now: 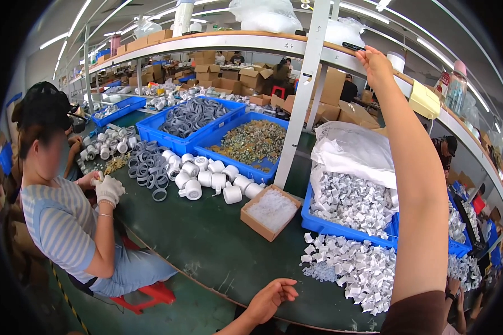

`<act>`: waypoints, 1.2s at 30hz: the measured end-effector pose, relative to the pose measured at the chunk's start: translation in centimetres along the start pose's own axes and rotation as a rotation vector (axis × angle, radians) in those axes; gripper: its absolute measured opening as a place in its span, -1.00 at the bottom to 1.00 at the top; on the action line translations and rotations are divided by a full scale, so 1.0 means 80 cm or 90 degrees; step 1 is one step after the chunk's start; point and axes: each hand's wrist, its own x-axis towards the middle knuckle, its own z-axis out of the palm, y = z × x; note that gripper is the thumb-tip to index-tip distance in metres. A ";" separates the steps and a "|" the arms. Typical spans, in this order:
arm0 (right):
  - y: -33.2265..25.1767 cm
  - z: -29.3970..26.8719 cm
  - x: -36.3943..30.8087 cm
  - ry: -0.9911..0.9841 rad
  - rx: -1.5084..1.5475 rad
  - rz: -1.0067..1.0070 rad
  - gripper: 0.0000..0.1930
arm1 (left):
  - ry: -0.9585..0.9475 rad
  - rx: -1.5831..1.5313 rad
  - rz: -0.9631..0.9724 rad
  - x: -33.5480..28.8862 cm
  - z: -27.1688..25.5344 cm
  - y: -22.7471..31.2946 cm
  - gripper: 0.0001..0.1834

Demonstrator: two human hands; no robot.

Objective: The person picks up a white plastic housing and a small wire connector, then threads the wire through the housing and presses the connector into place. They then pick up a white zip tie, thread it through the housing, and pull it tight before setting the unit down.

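Observation:
My right hand (376, 66) is raised on a stretched-out arm to the shelf's front edge. Its fingertips pinch one end of a slim black object (352, 47), whose kind I cannot make out. Low at the table's near edge, my left hand (270, 299) holds nothing, its fingers loosely bent and apart. To the right of that hand lies a loose pile of small white plastic parts (355, 271), with small clear pieces (320, 272) at its left side. Beyond the pile stands a blue bin (313, 222) of similar white parts, partly covered by a white plastic bag (355, 151).
A cardboard box (251, 222) of clear pieces stands mid-table beside the shelf post (302, 106). Further left are white cup-shaped housings (193, 188), grey rings (159, 194) and blue bins (176, 146). A co-worker (67, 218) wearing a white glove (110, 190) sits at the left.

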 end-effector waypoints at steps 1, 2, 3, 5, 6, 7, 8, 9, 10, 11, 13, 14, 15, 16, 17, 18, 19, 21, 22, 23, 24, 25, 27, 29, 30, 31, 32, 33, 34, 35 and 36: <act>0.010 0.018 -0.009 0.037 0.019 0.038 -0.72 | 0.032 -0.005 0.013 -0.003 0.002 -0.002 -0.52; 0.003 -0.065 0.052 0.055 0.012 0.012 -0.72 | 0.022 0.001 0.003 0.003 0.004 0.000 -0.52; -0.005 -0.126 0.100 -0.060 -0.198 -0.190 -0.78 | -0.010 0.010 -0.014 0.010 0.003 0.005 -0.52; -0.008 -0.156 0.135 -0.224 -0.345 -0.422 -0.83 | -0.028 0.017 -0.033 0.019 0.003 0.010 -0.51; 0.000 -0.144 0.107 -0.241 -0.320 -0.397 -0.83 | 0.007 0.011 -0.022 0.013 0.005 0.007 -0.51; 0.007 -0.085 0.056 -0.148 -0.159 -0.163 -0.80 | 0.040 0.005 -0.005 0.006 0.007 0.004 -0.51; -0.006 -0.009 -0.017 -0.047 -0.012 0.063 -0.68 | 0.058 0.001 0.008 -0.003 0.008 0.002 -0.51; -0.033 -0.018 -0.045 -0.067 -0.036 0.064 -0.73 | 0.041 0.007 -0.004 -0.005 0.010 0.003 -0.51; -0.052 -0.033 -0.073 -0.121 -0.070 0.075 -0.74 | 0.035 0.018 -0.008 -0.006 0.012 0.005 -0.51; -0.062 -0.041 -0.106 -0.183 -0.101 0.092 -0.75 | 0.036 0.025 -0.005 -0.008 0.013 0.006 -0.51; -0.062 -0.051 -0.194 -0.226 -0.052 0.207 -0.74 | 0.050 0.026 -0.011 -0.009 0.012 0.004 -0.52; -0.069 -0.056 -0.251 -0.289 -0.143 0.249 -0.73 | 0.073 0.026 -0.020 -0.009 0.007 0.004 -0.53; -0.080 -0.073 -0.311 -0.293 -0.163 0.326 -0.73 | 0.061 0.029 -0.052 -0.004 0.003 0.006 -0.53; -0.083 -0.097 -0.364 -0.348 -0.172 0.394 -0.78 | 0.072 0.031 -0.039 -0.001 0.000 0.006 -0.54; -0.094 -0.114 -0.424 -0.392 -0.139 0.432 -0.82 | 0.085 0.031 -0.036 -0.003 -0.001 0.002 -0.55; -0.101 -0.130 -0.479 -0.425 -0.154 0.480 -0.81 | 0.107 0.052 -0.027 -0.002 0.001 0.002 -0.58; -0.116 -0.142 -0.524 -0.440 -0.270 0.529 -0.77 | 0.099 0.066 -0.007 -0.001 -0.001 0.003 -0.59; -0.137 -0.176 -0.596 -0.460 -0.374 0.436 -0.81 | 0.105 0.103 0.011 0.002 0.001 0.008 -0.62; -0.144 -0.198 -0.628 -0.418 -0.420 0.384 -0.82 | 0.108 0.104 0.003 0.004 0.008 0.009 -0.63; -0.153 -0.219 -0.659 -0.360 -0.432 0.391 -0.83 | 0.087 0.116 0.007 0.006 0.021 0.013 -0.63; -0.159 -0.238 -0.686 -0.304 -0.445 0.392 -0.83 | 0.080 0.121 0.003 0.007 0.022 0.015 -0.64; -0.162 -0.258 -0.710 -0.232 -0.483 0.395 -0.83 | 0.074 0.140 -0.001 0.010 0.020 0.017 -0.64; -0.180 -0.289 -0.740 -0.077 -0.554 0.392 -0.84 | 0.072 0.173 -0.009 0.013 0.021 0.019 -0.65; -0.197 -0.336 -0.763 0.094 -0.708 0.311 -0.86 | 0.069 0.198 -0.019 0.015 0.026 0.015 -0.65; -0.205 -0.360 -0.765 0.143 -0.787 0.275 -0.88 | 0.066 0.210 -0.024 0.016 0.025 0.014 -0.65; -0.209 -0.377 -0.764 0.199 -0.822 0.272 -0.85 | 0.074 0.224 -0.024 0.015 0.024 0.013 -0.65; -0.217 -0.389 -0.760 0.193 -0.893 0.281 -0.75 | 0.082 0.238 -0.021 0.015 0.024 0.011 -0.66; -0.216 -0.403 -0.764 0.184 -0.963 0.268 -0.62 | 0.081 0.242 -0.030 0.013 0.024 0.009 -0.66; -0.214 -0.412 -0.767 0.189 -0.990 0.313 -0.45 | 0.085 0.265 -0.021 0.013 0.024 0.008 -0.66; -0.207 -0.417 -0.767 0.170 -1.039 0.275 -0.40 | 0.088 0.287 -0.008 0.014 0.026 0.007 -0.66; -0.196 -0.418 -0.766 0.148 -1.086 0.237 -0.35 | 0.089 0.291 -0.009 0.012 0.027 0.006 -0.66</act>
